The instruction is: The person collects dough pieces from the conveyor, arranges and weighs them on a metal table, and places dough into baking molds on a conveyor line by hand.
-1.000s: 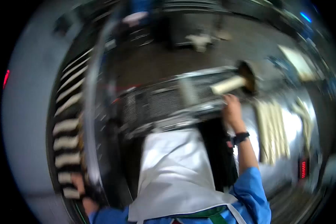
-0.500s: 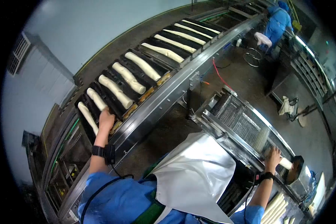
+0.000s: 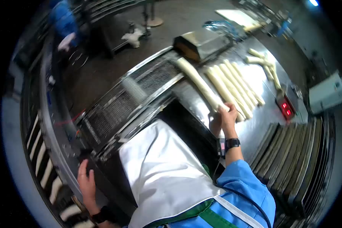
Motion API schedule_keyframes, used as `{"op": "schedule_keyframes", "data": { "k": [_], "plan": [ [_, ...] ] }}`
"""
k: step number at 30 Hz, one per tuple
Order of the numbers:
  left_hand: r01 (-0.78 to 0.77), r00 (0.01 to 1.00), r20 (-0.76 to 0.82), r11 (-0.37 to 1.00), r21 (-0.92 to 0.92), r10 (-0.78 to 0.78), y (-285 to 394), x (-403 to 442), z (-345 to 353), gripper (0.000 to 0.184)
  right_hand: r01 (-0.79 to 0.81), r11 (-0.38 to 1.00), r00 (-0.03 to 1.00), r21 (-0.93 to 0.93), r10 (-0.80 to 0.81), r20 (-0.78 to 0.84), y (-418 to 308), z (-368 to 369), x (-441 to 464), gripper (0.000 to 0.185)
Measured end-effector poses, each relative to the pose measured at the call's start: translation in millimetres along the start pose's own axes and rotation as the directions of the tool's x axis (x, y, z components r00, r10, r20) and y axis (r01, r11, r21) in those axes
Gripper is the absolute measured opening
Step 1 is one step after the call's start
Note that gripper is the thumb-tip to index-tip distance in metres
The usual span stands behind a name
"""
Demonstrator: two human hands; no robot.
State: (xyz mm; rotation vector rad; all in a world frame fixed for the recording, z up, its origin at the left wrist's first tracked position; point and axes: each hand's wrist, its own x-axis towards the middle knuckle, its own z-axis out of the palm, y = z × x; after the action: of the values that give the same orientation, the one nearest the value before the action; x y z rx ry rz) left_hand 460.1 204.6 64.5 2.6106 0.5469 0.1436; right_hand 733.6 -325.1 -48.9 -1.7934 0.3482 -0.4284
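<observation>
Right hand [image 3: 228,117] grasped the near end of a long, pale cream, dough-like roll [image 3: 201,84], fingers curled over its tip. Roll slim, roughly even in thickness, with a slight bend along its length; surface smooth and matte at this blur, finer texture not readable. It lay slantwise above the left edge of the shiny stainless-steel desk [image 3: 254,131], far end beside the grey metal mesh belt [image 3: 112,114] and near the boxy steel housing [image 3: 209,41]; contact with either could not be told. Just to its right, a row of similar cream rolls [image 3: 225,90] lay side by side, nearly parallel, some catching a soft sheen. Beyond these, shorter cream pieces [image 3: 256,60] lay crosswise in a loose cluster, near a small box with a red lit display [image 3: 286,105]. Left hand [image 3: 86,184] was released and holding nothing, fingers parted, close to the long grey metal rail [image 3: 53,125]; whether it touched could not be told.
</observation>
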Motion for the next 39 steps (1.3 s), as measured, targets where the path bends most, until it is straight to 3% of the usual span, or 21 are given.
{"op": "schedule_keyframes", "data": {
  "k": [1,2,3,6,10,13,14,16,17,19,21,24,26,27,31,33,35,36,37,38,39],
  "plan": [
    [-0.064,0.991,0.114,0.998,-0.029,0.067,10.9,12.8,6.2,0.041,0.082,0.972,0.996,-0.219,-0.090,-0.024,5.5,-18.8,-8.6,0.030],
    [-0.150,0.972,0.177,0.987,-0.053,0.157,16.9,24.6,16.2,0.040,0.026,0.970,0.998,-0.242,-0.041,-0.054,11.4,-37.2,-18.3,0.032],
    [-0.130,0.957,0.250,0.989,-0.068,0.144,25.2,37.9,22.3,0.042,0.015,0.970,0.995,-0.245,-0.038,-0.088,8.4,-46.8,-26.3,0.032],
    [-0.258,0.920,0.290,0.964,-0.056,0.263,58.4,77.0,33.8,0.043,0.169,0.780,0.947,-0.603,-0.298,-0.120,-6.0,-58.0,-44.8,0.041],
    [-0.343,0.874,0.335,0.935,-0.090,0.352,77.8,90.4,53.7,0.043,0.262,0.761,0.953,-0.594,-0.299,0.038,-4.6,-72.9,-45.1,0.048],
    [-0.306,0.862,0.396,0.948,-0.090,0.317,79.2,84.4,60.4,0.044,-0.043,0.928,0.998,-0.369,0.056,0.026,-14.4,-76.6,-24.8,0.026],
    [-0.275,0.860,0.435,0.961,-0.041,0.265,80.0,81.6,59.2,0.044,-0.041,0.931,0.999,-0.363,0.051,0.017,-20.2,-74.7,-22.4,0.026],
    [-0.265,0.851,0.458,0.963,-0.047,0.256,64.9,76.6,62.2,0.045,0.176,0.602,0.956,-0.779,-0.294,-0.011,-30.2,-63.9,-19.6,0.015],
    [-0.223,0.852,0.480,0.975,-0.023,0.206,65.1,74.3,60.6,0.046,0.174,0.606,0.956,-0.776,-0.295,-0.015,-30.2,-58.7,-15.9,0.015],
    [-0.226,0.842,0.499,0.974,-0.016,0.204,56.7,74.4,63.7,0.046,0.391,0.542,0.815,-0.744,-0.579,0.007,-30.8,-46.7,-2.0,0.010],
    [-0.225,0.830,0.523,0.974,-0.004,0.194,59.9,76.8,62.8,0.047,0.434,0.583,0.805,-0.687,-0.593,0.005,-30.6,-32.4,17.5,0.006],
    [-0.305,0.800,0.538,0.952,-0.014,0.264,94.5,91.6,62.8,0.045,0.437,0.585,0.847,-0.684,-0.523,0.093,-20.4,-12.6,54.2,0.008],
    [-0.425,0.749,0.562,0.905,0.000,0.351,120.5,104.2,73.2,0.044,0.316,0.542,0.948,-0.779,-0.221,0.231,-23.0,-1.7,73.4,0.016],
    [-0.432,0.746,0.563,0.902,0.002,0.356,135.3,111.0,79.9,0.044,0.310,0.544,0.949,-0.779,-0.221,0.224,-25.0,1.2,80.1,0.016],
    [-0.632,0.557,0.603,0.763,-0.138,0.571,216.9,139.4,119.5,0.042,0.184,0.703,0.863,-0.687,0.219,0.455,-45.8,-2.4,105.8,0.031],
    [-0.719,0.429,0.579,0.650,-0.246,0.694,259.5,145.4,148.8,0.043,0.211,0.757,0.875,-0.618,0.135,0.464,-58.9,-4.4,102.4,0.034],
    [-0.786,0.307,0.547,0.532,-0.316,0.779,294.8,146.0,181.6,0.047,0.203,0.769,0.838,-0.606,0.183,0.514,-46.0,0.5,114.8,0.038],
    [-0.822,0.233,0.533,0.458,-0.340,0.813,309.1,144.6,198.0,0.049,0.124,0.847,0.802,-0.518,0.222,0.554,-56.6,-3.0,125.6,0.042],
    [-0.850,0.174,0.542,0.403,-0.338,0.822,317.1,140.6,215.9,0.057,-0.151,0.869,0.721,-0.471,0.423,0.550,-65.8,-16.2,132.8,0.033],
    [-0.868,0.145,0.559,0.376,-0.323,0.817,330.4,132.8,222.9,0.061,-0.310,0.923,0.708,-0.227,0.383,0.594,-48.5,-24.4,143.4,0.026],
    [-0.884,0.120,0.572,0.350,-0.310,0.811,343.9,125.0,230.8,0.065,-0.446,0.894,0.705,0.029,0.332,0.627,-31.0,-36.4,154.5,0.020]
  ]
}}
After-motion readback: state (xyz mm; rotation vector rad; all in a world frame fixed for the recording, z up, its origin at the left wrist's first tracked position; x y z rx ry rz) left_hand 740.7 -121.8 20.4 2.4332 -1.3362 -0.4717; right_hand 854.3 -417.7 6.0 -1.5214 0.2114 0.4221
